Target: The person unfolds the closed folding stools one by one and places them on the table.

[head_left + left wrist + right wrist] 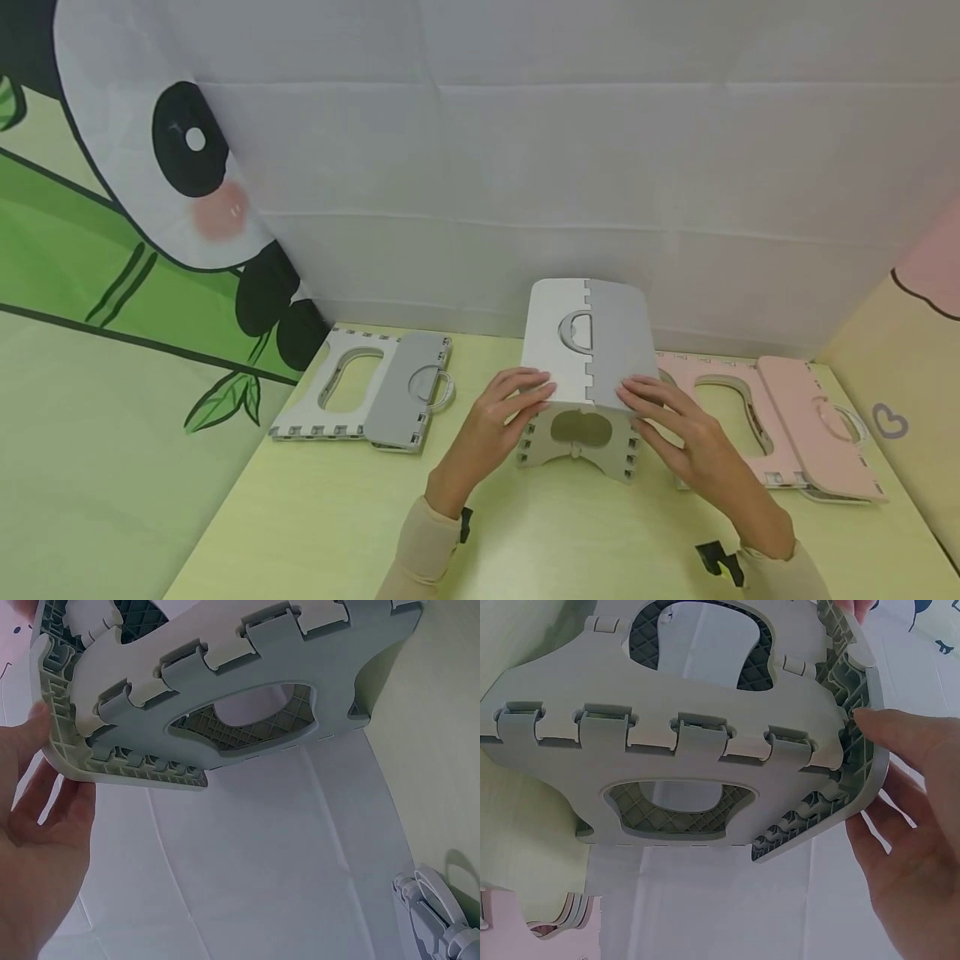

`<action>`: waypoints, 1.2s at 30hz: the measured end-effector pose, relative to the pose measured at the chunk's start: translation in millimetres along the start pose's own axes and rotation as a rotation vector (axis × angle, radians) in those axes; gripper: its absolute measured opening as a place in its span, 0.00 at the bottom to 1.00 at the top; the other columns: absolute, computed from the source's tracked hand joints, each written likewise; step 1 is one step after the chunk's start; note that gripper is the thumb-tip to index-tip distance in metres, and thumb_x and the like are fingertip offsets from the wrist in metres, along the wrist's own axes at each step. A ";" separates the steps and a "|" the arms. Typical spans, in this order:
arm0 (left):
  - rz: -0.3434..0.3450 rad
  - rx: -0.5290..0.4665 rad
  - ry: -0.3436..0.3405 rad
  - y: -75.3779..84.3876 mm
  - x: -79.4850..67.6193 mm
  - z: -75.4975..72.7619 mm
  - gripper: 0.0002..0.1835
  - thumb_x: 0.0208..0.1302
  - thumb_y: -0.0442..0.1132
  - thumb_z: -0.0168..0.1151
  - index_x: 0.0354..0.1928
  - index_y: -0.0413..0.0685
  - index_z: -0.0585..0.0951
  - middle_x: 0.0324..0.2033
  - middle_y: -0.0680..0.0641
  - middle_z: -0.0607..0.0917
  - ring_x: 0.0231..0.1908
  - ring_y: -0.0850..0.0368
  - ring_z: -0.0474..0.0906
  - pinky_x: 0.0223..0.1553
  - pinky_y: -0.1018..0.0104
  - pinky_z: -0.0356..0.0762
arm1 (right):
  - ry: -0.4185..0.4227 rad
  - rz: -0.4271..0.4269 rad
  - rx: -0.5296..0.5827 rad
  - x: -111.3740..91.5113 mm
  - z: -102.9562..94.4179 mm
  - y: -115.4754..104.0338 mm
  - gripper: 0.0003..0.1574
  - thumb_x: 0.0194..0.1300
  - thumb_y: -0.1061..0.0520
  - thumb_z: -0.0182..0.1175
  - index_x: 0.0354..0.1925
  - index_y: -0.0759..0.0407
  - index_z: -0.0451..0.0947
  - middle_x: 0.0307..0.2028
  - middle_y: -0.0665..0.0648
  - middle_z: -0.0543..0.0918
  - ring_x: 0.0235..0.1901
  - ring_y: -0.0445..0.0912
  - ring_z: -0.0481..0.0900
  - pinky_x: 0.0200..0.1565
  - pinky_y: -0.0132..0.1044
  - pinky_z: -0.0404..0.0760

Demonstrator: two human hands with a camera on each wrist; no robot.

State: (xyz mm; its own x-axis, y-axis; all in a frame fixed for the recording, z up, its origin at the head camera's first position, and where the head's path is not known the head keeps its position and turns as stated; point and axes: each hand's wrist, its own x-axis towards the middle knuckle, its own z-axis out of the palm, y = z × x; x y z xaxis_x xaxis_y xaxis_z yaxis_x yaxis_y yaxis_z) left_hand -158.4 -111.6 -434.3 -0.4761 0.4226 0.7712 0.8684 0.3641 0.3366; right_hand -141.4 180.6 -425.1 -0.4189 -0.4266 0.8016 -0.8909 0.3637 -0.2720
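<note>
A folding step stool (551, 367), half white and half grey on top, stands unfolded on its legs near the back of the table. My left hand (487, 421) grips the near left edge of its top, fingers over the surface and thumb (34, 727) at the ribbed rim in the left wrist view. On the near right edge, my right hand (693, 442) has the same hold, its thumb (889, 727) against the rim's inner side. A round handle (566, 333) lies at the middle seam of the top. The hinged side panel (660, 761) hangs spread out below.
To the left a white-and-grey folding stool (393, 392) lies folded flat on the pale yellow table (337, 525). At the right lies a folded pink stool (802, 417). A cloth backdrop (450, 167) rises right behind the table's back edge.
</note>
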 end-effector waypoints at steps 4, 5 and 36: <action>0.006 0.012 0.010 0.5 0.3 1.5 0.18 0.62 0.26 0.71 0.55 0.37 0.85 0.55 0.40 0.84 0.60 0.45 0.77 0.62 0.65 0.77 | 0.000 0.017 0.010 -0.7 0.3 0.2 0.28 0.78 0.46 0.57 0.58 0.70 0.82 0.57 0.68 0.81 0.65 0.51 0.75 0.63 0.26 0.73; 0.010 0.017 0.014 0.7 0.5 2.0 0.18 0.62 0.26 0.72 0.55 0.37 0.85 0.55 0.40 0.84 0.60 0.45 0.77 0.62 0.64 0.77 | 0.000 0.021 0.013 -0.9 0.2 0.0 0.29 0.78 0.46 0.57 0.58 0.70 0.82 0.57 0.68 0.81 0.65 0.51 0.75 0.63 0.26 0.72; 0.009 0.138 0.213 26.1 24.6 30.5 0.07 0.60 0.33 0.74 0.40 0.43 0.89 0.39 0.49 0.87 0.42 0.52 0.80 0.47 0.59 0.78 | 0.055 0.222 -0.007 -18.3 -25.4 -2.9 0.24 0.69 0.53 0.69 0.58 0.64 0.82 0.56 0.62 0.83 0.62 0.44 0.76 0.65 0.25 0.70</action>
State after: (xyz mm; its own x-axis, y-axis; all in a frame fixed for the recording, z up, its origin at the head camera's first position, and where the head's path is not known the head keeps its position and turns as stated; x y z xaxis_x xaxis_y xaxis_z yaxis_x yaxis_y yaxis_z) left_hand -151.6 -66.4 -423.0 -0.4155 0.2477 0.8752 0.8387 0.4768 0.2632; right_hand -126.6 208.4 -425.5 -0.5942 -0.2899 0.7503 -0.7765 0.4498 -0.4412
